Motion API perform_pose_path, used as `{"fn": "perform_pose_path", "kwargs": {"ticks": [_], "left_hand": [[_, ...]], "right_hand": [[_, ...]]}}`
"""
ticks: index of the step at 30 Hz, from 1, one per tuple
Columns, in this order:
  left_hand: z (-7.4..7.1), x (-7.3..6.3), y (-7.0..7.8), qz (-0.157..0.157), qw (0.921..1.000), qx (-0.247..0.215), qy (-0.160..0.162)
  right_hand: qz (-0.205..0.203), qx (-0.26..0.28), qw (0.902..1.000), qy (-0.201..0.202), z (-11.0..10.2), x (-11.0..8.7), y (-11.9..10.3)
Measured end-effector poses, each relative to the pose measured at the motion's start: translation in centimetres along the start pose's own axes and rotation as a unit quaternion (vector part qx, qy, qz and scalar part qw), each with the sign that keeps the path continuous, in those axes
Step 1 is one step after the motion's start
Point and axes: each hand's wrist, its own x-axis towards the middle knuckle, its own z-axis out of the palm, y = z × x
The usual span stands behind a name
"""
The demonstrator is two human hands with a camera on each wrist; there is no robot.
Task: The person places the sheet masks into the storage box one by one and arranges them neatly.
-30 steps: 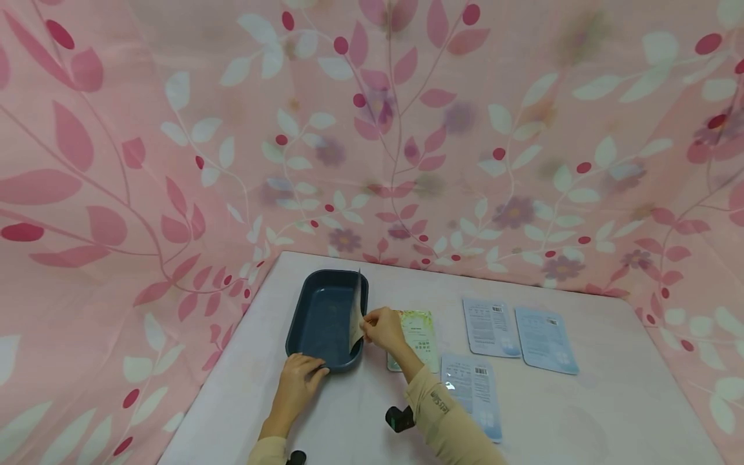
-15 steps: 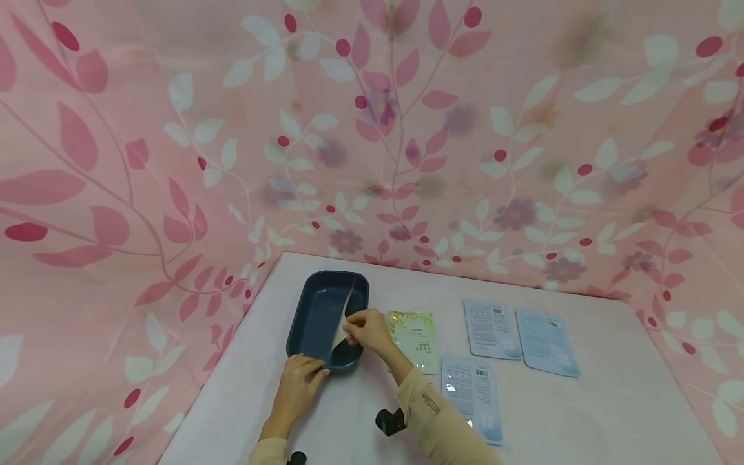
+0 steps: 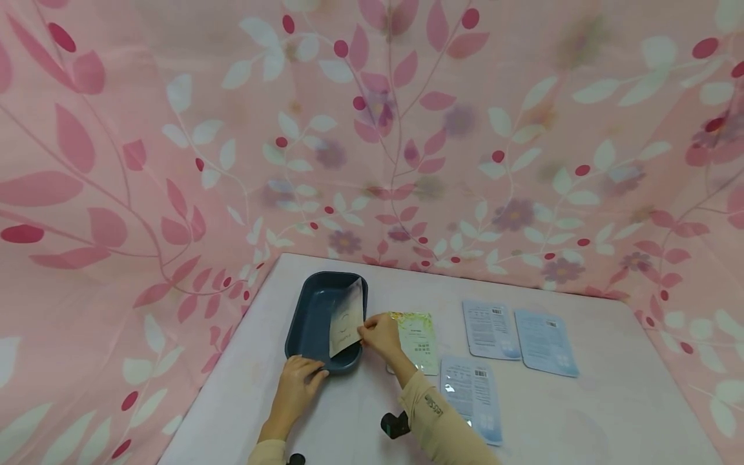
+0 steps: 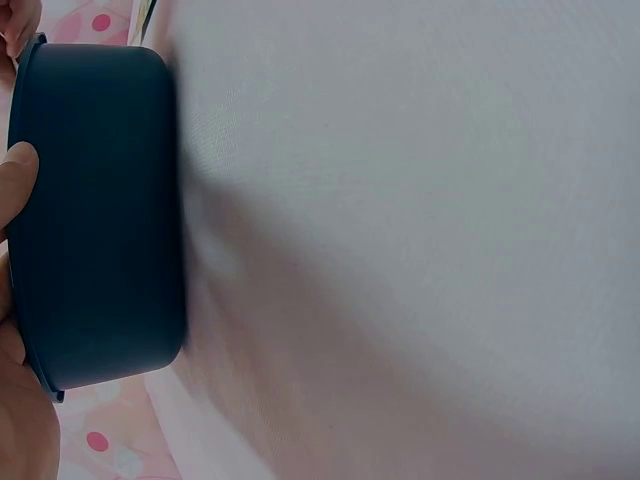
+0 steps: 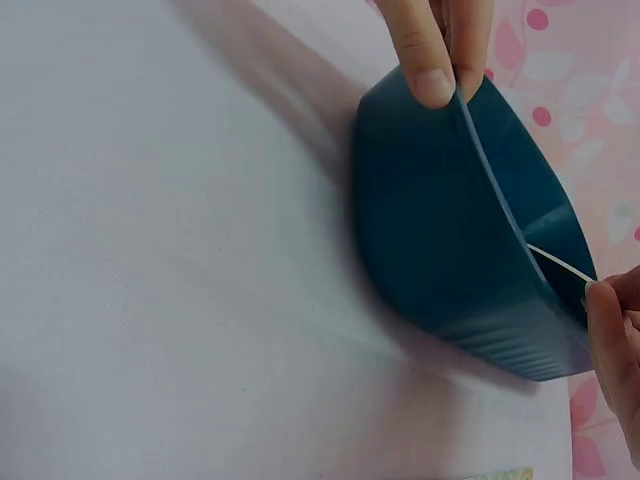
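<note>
A dark blue rectangular basin (image 3: 312, 323) stands on the left part of the white table. My left hand (image 3: 295, 387) grips its near rim; the right wrist view shows the left thumb outside the wall and fingers over the edge. Inside the basin, a flat beige packet (image 3: 346, 320) with a face-like line drawing leans tilted toward the right wall. My right hand (image 3: 382, 337) pinches the packet's lower right edge beside the basin's right rim. Only the packet's thin edge (image 5: 562, 263) shows in the right wrist view.
A green-and-white packet (image 3: 420, 339) lies right of the basin, partly behind the right hand. Three light blue packets (image 3: 492, 329) lie farther right, one partly under the right sleeve (image 3: 444, 423). Pink floral cloth (image 3: 407, 129) hangs behind the table (image 3: 616, 387).
The packet swung from nearly edge-on at the right wall leftward into the basin, then turned so its printed face shows. The right hand went left and back. The left hand stayed.
</note>
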Motion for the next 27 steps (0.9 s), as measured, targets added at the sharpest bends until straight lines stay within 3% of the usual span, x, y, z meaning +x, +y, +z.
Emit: {"fn": "perform_pose_path", "kwargs": {"ticks": [8,17,27], "left_hand": [[-0.1,-0.2,0.2,-0.017,0.9998,0.004,-0.009],[0.0,-0.2,0.1,-0.012,0.9999,0.009,-0.002],[0.1,-0.1,0.0,-0.008,0.9999,0.01,-0.001]], "right_hand": [[0.022,-0.02,0.9996,-0.002,0.6,0.1,1.0],[-0.017,-0.041,0.9989,-0.016,1.1,0.1,1.0],[-0.007,-0.078,0.996,-0.044,1.5,0.1,0.6]]}}
